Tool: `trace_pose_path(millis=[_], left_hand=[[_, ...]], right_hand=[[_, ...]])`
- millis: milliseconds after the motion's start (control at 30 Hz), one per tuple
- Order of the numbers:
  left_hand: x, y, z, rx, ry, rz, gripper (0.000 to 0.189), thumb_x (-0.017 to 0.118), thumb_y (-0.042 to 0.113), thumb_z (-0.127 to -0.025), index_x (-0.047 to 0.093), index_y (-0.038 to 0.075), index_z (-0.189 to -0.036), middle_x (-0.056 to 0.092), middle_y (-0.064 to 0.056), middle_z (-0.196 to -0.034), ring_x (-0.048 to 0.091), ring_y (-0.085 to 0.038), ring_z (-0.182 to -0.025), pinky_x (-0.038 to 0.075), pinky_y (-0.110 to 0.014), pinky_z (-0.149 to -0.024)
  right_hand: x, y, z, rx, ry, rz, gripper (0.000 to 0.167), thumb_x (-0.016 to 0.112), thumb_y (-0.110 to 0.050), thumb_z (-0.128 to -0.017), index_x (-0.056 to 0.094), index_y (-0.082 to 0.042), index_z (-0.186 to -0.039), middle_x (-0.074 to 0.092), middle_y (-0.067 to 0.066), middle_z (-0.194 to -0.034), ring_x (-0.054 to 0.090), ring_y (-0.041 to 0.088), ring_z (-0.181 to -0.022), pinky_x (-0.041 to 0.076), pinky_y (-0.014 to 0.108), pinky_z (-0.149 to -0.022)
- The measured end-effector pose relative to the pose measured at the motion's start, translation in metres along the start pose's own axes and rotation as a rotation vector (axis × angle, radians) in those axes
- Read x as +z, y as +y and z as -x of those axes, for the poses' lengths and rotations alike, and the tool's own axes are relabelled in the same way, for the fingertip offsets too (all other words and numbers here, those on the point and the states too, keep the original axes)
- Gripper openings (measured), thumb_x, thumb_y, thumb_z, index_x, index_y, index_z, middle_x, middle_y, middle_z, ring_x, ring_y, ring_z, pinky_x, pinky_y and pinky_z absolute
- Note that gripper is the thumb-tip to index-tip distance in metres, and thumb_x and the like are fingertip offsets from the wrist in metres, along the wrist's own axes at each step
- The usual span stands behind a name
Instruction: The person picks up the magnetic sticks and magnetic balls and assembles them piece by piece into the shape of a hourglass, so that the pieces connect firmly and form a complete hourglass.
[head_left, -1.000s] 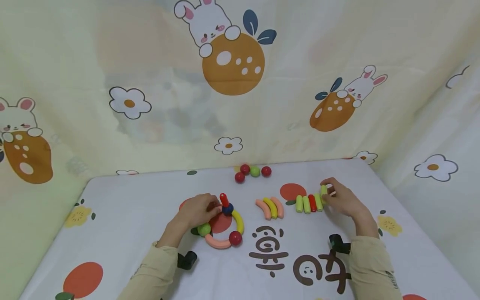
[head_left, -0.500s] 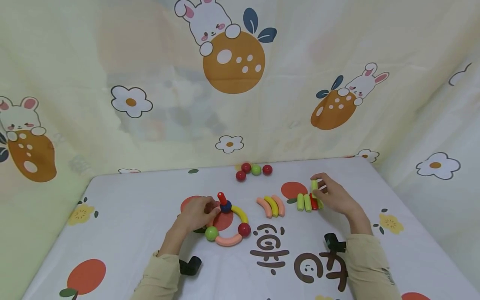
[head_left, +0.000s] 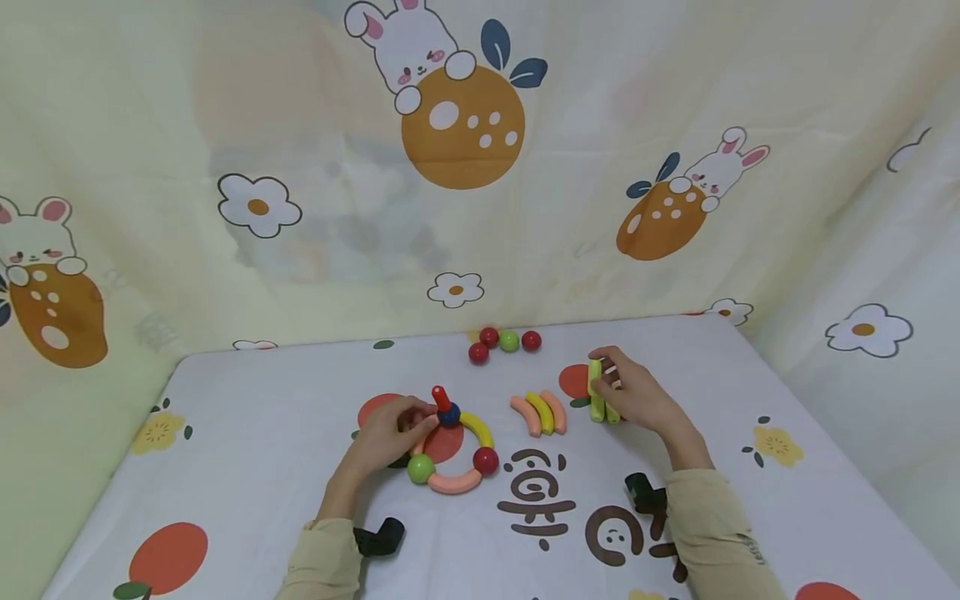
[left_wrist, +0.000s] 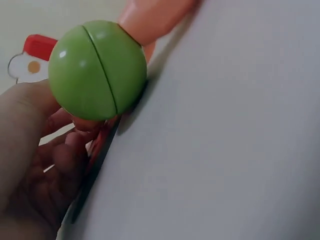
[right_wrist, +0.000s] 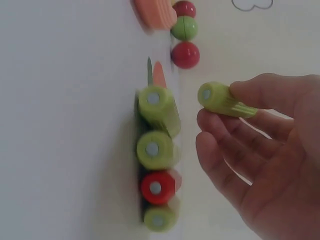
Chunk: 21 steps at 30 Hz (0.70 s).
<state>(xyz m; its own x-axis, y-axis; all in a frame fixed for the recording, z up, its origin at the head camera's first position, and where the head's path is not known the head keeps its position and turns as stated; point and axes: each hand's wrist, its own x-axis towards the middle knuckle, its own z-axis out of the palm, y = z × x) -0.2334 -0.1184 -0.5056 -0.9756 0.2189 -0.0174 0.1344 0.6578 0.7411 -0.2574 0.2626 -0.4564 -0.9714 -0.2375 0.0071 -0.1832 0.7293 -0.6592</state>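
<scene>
A ring of magnetic toy pieces lies at the left middle of the head view. In it are a blue ball (head_left: pixel 447 414), a yellow curved stick (head_left: pixel 477 428), a red ball (head_left: pixel 485 461), a pink curved stick (head_left: pixel 454 482) and a green ball (left_wrist: pixel 98 70). An upright red stick (head_left: pixel 440 397) rises from the blue ball. My left hand (head_left: pixel 388 429) grips the ring's left side between the blue and green balls, its fingers hiding most of that piece. My right hand (right_wrist: pixel 265 135) pinches a light-green straight stick (right_wrist: pixel 222 99) above the row of straight sticks (right_wrist: pixel 153 149).
Two pink curved sticks and a yellow one (head_left: pixel 539 413) lie side by side between the hands. Behind them are several red and green balls (head_left: pixel 509 341) near the table's back edge. A printed cloth (head_left: pixel 547 567) covers the table, and a patterned curtain (head_left: pixel 337 250) hangs behind.
My right hand has carried the light-green stick leftward from the right end of the row to above its left end. The ring shifted slightly to the right, my left hand still on it.
</scene>
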Motion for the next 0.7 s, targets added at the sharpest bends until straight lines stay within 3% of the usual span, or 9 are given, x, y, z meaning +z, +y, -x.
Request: trace_pose_path(millis=[167,433,700], left_hand=[[0.003,-0.007,0.001,-0.018,0.029,0.076,0.024,0.068,0.042,-0.084,0.067,0.033,-0.106,0.054,0.003,-0.074,0.049,-0.014,-0.070,0.039,-0.022,-0.056],[0.002,-0.007,-0.002,0.018,0.060,0.106,0.024,0.069,0.043,-0.083,0.068,0.032,-0.104,0.056,0.004,-0.075,0.050,-0.014,-0.071,0.040,-0.022,-0.057],[0.006,-0.013,0.002,0.015,0.074,0.114,0.022,0.069,0.045,-0.082,0.068,0.033,-0.101,0.056,0.005,-0.074,0.050,-0.013,-0.069,0.040,-0.021,-0.056]], right_hand=[[0.006,-0.008,-0.003,-0.026,0.004,-0.006,0.040,0.057,-0.014,-0.093,0.042,-0.006,-0.129,0.056,0.016,-0.114,0.055,0.026,-0.096,0.050,0.032,-0.076],[0.014,-0.016,-0.005,-0.080,0.038,-0.011,0.036,0.058,-0.012,-0.092,0.046,-0.007,-0.125,0.059,0.012,-0.107,0.058,0.023,-0.092,0.050,0.034,-0.078],[0.028,-0.027,-0.005,-0.105,0.013,-0.012,0.034,0.060,-0.012,-0.090,0.047,-0.008,-0.122,0.060,0.008,-0.102,0.057,0.019,-0.088,0.050,0.031,-0.076]])
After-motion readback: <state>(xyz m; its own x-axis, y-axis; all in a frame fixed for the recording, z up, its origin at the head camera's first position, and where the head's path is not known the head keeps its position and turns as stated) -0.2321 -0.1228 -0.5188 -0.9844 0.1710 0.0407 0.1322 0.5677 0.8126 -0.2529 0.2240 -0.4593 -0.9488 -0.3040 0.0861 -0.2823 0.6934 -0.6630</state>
